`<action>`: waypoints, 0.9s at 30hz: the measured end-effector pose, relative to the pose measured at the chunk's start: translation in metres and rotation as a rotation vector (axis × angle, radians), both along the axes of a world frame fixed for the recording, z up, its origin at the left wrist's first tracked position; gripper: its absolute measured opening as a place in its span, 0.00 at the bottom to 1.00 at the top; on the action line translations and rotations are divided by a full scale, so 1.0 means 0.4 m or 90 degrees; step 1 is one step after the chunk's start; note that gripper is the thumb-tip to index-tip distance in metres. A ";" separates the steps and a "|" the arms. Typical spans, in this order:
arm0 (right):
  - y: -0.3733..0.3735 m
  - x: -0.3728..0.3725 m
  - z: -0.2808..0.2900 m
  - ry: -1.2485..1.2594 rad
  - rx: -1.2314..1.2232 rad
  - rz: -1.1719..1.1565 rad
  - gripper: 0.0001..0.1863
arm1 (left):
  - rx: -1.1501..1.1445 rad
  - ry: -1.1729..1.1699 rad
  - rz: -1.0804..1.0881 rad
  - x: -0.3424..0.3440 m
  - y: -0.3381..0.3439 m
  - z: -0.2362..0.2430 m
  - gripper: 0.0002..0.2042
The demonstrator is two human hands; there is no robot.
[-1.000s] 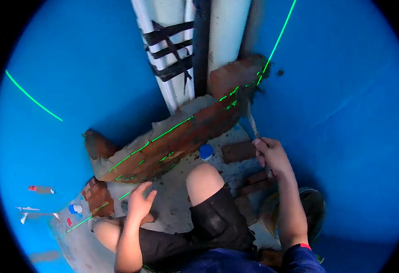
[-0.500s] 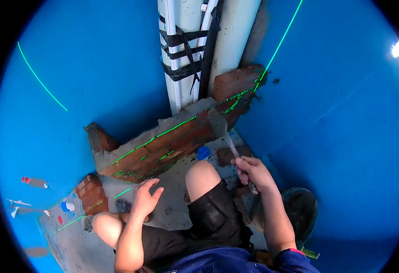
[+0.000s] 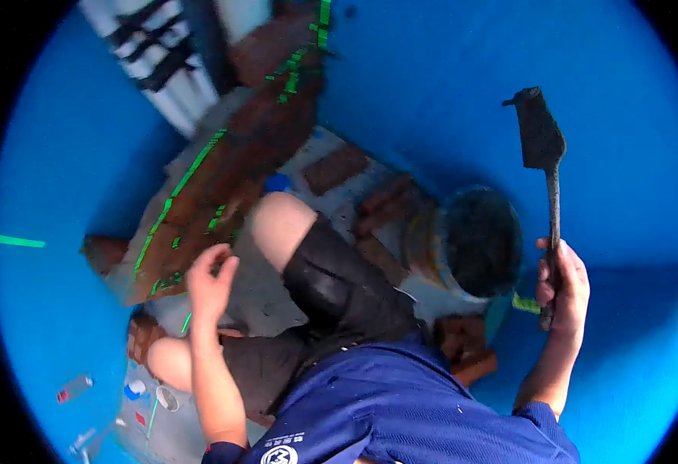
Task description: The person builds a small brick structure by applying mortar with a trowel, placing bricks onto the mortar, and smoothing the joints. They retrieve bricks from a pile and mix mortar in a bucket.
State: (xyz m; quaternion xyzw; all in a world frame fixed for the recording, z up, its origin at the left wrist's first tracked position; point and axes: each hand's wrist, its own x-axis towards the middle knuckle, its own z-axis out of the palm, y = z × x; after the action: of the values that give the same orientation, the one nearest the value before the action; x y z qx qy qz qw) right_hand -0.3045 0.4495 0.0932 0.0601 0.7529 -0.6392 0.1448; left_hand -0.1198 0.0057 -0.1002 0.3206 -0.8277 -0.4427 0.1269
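Observation:
My right hand [image 3: 563,286] is wrapped round the handle of a bricklaying trowel [image 3: 541,131], raised at the right in front of the blue wall. Grey mortar coats the blade, which points upward. Below and left of the blade stands a round bucket [image 3: 482,240] with dark mortar inside. My left hand [image 3: 210,282] holds nothing, its fingers loosely bent and apart from the thumb. It hovers near the low brick wall [image 3: 223,170], whose face carries a green laser line.
White pipes [image 3: 161,54] bound with black tape rise behind the brickwork. Loose bricks [image 3: 335,168] lie beside the bucket, and more bricks [image 3: 462,344] are stacked near my right side. A blue cap-like object [image 3: 277,182] sits by my knee. Blue walls [image 3: 432,85] enclose the corner.
The trowel has left the brick wall and swung right and up, past the bucket. The view has turned to the right. My left hand stays empty.

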 end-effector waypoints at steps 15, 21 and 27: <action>0.296 0.473 -0.510 -0.149 0.582 0.101 0.12 | -0.125 -0.206 -0.176 -0.218 -0.013 -0.107 0.11; 0.421 0.550 -0.467 -0.185 0.580 0.102 0.11 | -0.174 -0.316 -0.357 -0.426 0.011 -0.260 0.11; 0.319 0.445 -0.404 -0.225 0.570 0.053 0.14 | 0.097 -0.270 -0.141 -0.543 -0.008 -0.611 0.12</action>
State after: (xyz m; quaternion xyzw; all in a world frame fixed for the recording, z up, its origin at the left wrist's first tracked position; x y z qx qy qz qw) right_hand -0.1264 0.5773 -0.0684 0.1940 0.9196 -0.2259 0.2563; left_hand -0.3371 0.0023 -0.3446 0.3227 -0.8299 -0.4380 -0.1235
